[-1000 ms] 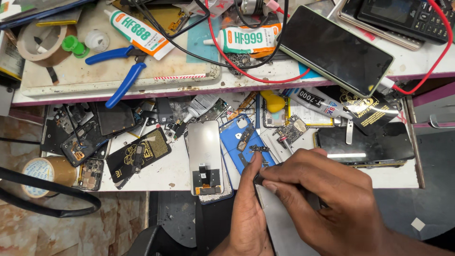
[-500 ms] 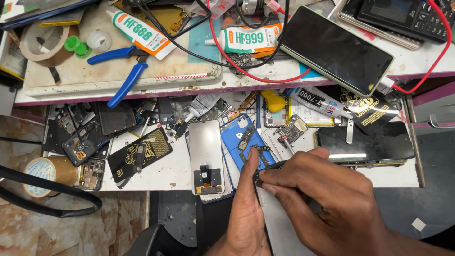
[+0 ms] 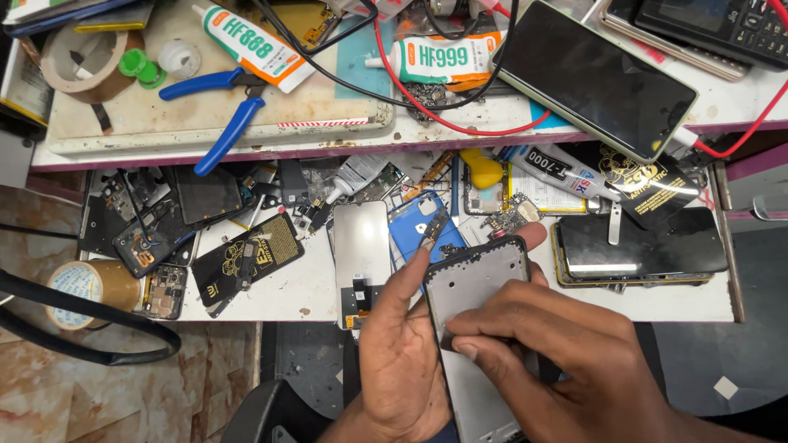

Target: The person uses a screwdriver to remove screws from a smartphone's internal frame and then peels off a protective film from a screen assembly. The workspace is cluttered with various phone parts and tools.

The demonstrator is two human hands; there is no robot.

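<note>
Landmark: the phone frame point(image 3: 476, 283), a bare grey mid-frame with a dark rim, held over the front edge of the desk point(image 3: 657, 303).
Left hand point(image 3: 402, 353): cradles the frame from below and from its left side, thumb up along the left rim; a fingertip shows past the frame's top right corner.
Right hand point(image 3: 558, 353): lies across the frame's lower half, fingertips pinched on something small and dark at the lower left rim; it looks like a tool tip or a bit of adhesive, but I cannot tell which.
Slip risk: pressure at that rim could make the pinched piece skid and scratch the grey plate.
Bend risk: the frame is propped only by the left hand, so hard pushing could flex it.
Drop risk: the frame's lower part hangs past the desk, over the floor.
Clutter risk: just left of the frame lies a white display panel point(image 3: 361, 246); just above it, a blue back cover point(image 3: 419, 234); a jerk could knock them.
</note>
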